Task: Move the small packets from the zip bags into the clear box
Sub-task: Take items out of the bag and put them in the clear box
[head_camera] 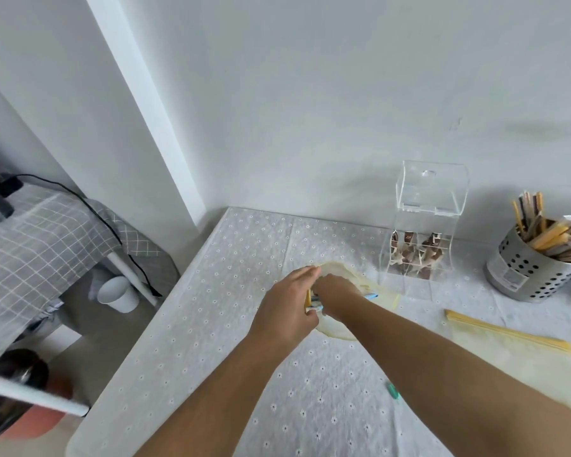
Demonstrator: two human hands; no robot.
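From the head camera, the left hand [285, 303] holds open the mouth of a translucent yellow-edged zip bag [335, 275] on the white dotted tablecloth [211, 324]. The right hand [335, 296] reaches inside, fingers closed around small blue-tipped packets [371, 295]. The clear acrylic box [422, 225] stands just beyond, holding brown packets.

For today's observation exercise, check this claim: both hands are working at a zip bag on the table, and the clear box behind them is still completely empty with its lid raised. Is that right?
Not quite. The clear box is not empty: the head view shows brown packets already in its lower part. The rest holds: the left hand and right hand are at the zip bag, and the lid is raised.
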